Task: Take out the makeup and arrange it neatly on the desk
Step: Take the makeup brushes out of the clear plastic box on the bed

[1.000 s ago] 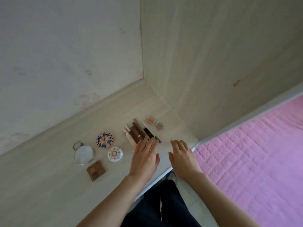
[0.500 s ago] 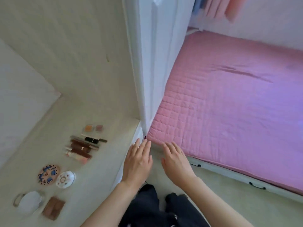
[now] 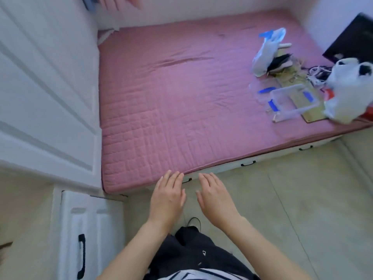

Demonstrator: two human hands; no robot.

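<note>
Fingers of both hands are straight and relaxed, holding nothing. The left hand (image 3: 168,196) and right hand (image 3: 216,197) hover palm-down side by side, just past the near edge of a pink bed (image 3: 171,102). No makeup shows in this view, and only a bare strip of desk (image 3: 24,219) appears left of the bed. At the bed's far right corner sit a clear plastic box (image 3: 292,104) and white bags (image 3: 347,91). The empty hands suggest a reach for something, possibly that box.
</note>
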